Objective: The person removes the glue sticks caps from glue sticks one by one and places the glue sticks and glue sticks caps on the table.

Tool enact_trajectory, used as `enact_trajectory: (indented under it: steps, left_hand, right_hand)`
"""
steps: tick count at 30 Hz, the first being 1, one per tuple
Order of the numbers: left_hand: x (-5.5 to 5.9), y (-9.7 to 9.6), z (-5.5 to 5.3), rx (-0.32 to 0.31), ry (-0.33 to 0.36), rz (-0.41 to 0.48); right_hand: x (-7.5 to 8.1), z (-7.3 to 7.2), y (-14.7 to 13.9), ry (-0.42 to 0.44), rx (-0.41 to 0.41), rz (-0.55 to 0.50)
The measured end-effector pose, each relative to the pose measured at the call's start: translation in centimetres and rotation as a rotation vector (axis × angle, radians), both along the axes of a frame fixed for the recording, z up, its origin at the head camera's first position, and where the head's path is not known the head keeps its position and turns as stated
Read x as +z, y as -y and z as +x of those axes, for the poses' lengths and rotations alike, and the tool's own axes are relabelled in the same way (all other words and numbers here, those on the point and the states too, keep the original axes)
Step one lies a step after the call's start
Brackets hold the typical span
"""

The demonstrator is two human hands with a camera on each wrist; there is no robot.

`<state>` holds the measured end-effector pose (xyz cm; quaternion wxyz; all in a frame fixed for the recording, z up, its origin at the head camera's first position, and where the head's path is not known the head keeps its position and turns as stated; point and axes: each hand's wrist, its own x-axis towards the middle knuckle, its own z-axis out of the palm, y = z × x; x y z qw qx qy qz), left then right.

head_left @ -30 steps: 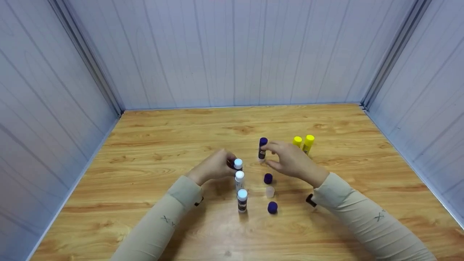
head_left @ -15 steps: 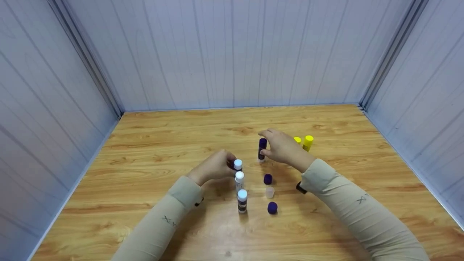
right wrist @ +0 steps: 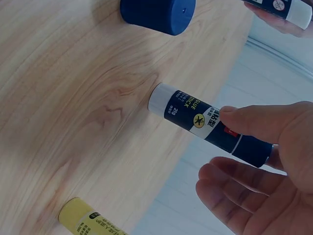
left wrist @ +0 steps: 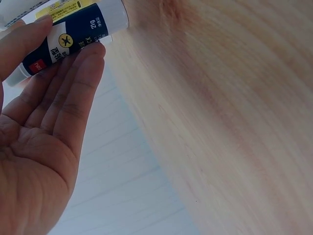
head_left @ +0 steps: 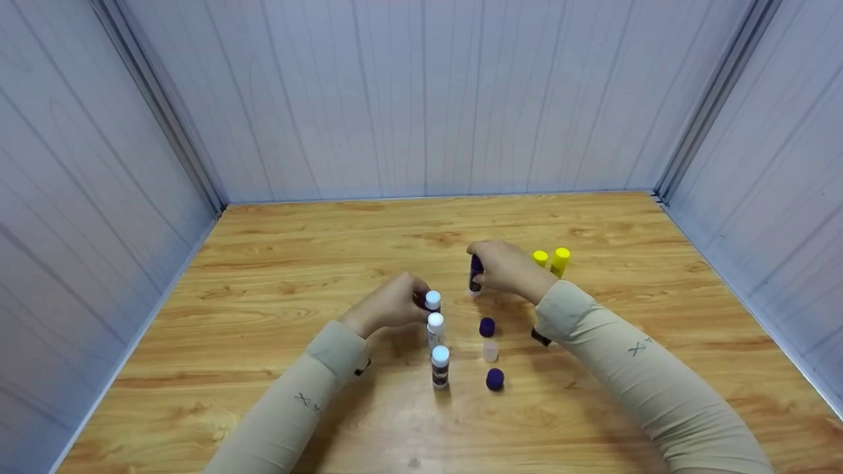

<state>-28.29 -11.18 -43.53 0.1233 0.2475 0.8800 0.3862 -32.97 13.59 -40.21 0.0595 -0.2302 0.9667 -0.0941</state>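
Observation:
In the head view my left hand holds an upright glue stick with a white top and a navy label, between thumb and fingertips. The left wrist view shows that labelled stick closely. My right hand is at a glue stick with a navy cap, standing farther back. In the right wrist view the thumb lies on this stick's label, and another finger is at the cap end. A white glue stick and another navy-labelled one stand in front of the left hand.
Two navy caps and a translucent white cap form a row on the wooden table, right of the white-topped sticks. Two yellow glue sticks stand beyond the right wrist. Pale panel walls enclose the table.
My right hand has moved in over the navy-capped glue stick, its fingers coming down over the cap and its thumb onto the side. The left hand has stayed in place.

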Motion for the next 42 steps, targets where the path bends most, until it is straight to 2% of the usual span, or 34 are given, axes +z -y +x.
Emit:
enact_trajectory:
  steps: [6, 19, 24, 28, 30, 33, 36, 39, 42]
  left_hand:
    - [-0.1, 0.1, 0.0, -0.037, -0.059, 0.015]
    - [0.0, 0.2, 0.0, -0.049, -0.061, -0.028]
    - [0.1, 0.6, -0.2, -0.066, -0.038, -0.037]
    - [0.8, 1.2, -0.3, -0.046, -0.043, -0.117]
    - [1.4, 1.5, -0.3, -0.025, -0.073, -0.183]
    - [2.4, 1.8, -0.3, 0.022, -0.157, -0.273]
    - [3.3, 1.8, -0.2, 0.092, -0.258, -0.313]
    - [4.2, 1.2, 0.1, 0.161, -0.351, -0.308]
    - [4.9, 0.4, 0.6, 0.201, -0.455, -0.322]
  right_hand:
    - [0.2, 0.0, 0.1, 0.008, 0.017, 0.003]
    - [0.4, 0.5, 0.0, -0.011, 0.013, -0.029]
    - [0.9, 0.9, 0.2, -0.058, -0.011, -0.062]
    - [1.3, 1.4, 0.1, -0.162, -0.002, -0.114]
    - [1.4, 1.7, 0.0, -0.242, 0.018, -0.164]
    - [1.3, 2.0, -0.2, -0.362, 0.048, -0.269]
    - [1.2, 2.3, -0.3, -0.447, 0.074, -0.384]
    - [0.9, 2.4, -0.4, -0.489, 0.102, -0.518]
    - [0.6, 2.6, -0.5, -0.497, 0.118, -0.649]
